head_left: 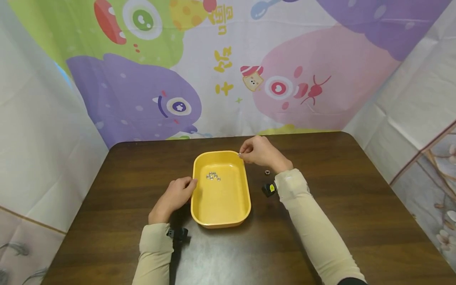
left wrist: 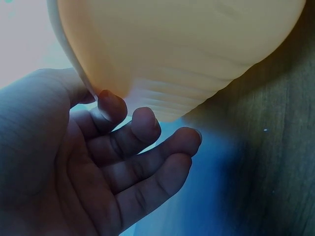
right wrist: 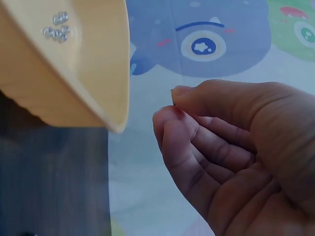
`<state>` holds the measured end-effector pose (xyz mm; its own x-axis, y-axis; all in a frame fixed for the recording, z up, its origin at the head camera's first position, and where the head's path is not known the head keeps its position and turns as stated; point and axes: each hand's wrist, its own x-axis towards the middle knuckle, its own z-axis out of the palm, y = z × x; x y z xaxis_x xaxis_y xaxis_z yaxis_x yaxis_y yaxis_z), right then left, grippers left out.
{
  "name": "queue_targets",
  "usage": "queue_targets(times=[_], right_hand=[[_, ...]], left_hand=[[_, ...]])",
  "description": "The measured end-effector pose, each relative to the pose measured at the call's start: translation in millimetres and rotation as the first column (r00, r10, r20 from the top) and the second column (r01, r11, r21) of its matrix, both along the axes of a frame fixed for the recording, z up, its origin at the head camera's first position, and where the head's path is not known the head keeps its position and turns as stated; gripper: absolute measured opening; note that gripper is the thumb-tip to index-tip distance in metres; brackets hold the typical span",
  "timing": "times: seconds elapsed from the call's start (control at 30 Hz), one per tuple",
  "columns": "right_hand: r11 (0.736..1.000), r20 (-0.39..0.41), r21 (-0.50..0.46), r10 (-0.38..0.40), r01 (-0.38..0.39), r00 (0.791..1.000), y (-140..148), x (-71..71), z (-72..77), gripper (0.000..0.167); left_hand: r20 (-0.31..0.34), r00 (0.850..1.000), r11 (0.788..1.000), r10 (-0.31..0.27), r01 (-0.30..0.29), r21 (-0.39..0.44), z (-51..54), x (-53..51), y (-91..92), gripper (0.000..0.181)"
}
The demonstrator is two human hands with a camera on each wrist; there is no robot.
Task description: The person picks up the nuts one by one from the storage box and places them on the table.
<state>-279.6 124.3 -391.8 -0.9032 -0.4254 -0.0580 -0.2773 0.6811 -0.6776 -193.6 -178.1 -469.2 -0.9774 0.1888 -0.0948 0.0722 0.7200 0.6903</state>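
A yellow plastic tray stands on the table, with several small shiny metal nuts clustered toward its far left inside. At the tray's left rim, my left hand pinches the edge between thumb and forefinger; its other fingers curl loosely below, as the left wrist view shows. My right hand is by the tray's far right corner, pinching a small metal nut between thumb and forefinger. In the right wrist view only a thin sliver of that nut shows. Another nut lies on the table right of the tray, near the right wrist.
The dark wooden table has rounded far corners. Behind it hangs a cartoon-printed cloth, and pale sheets hang at both sides. A black camera sits at the right wrist, another camera at the left.
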Motion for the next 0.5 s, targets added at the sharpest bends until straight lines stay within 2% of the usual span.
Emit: queue_targets(times=[0.3,0.5], right_hand=[[1.0,-0.04,0.012,-0.016,0.017,0.999,20,-0.6,-4.7,0.012],[1.0,-0.039,0.009,-0.016,0.016,0.999,29,-2.0,-8.3,0.014]], left_hand=[[-0.005,1.0,1.0,-0.009,0.009,-0.002,-0.4,-0.6,1.4,0.036],[0.003,1.0,1.0,0.0,0.0,0.005,0.7,0.8,0.2,0.037]])
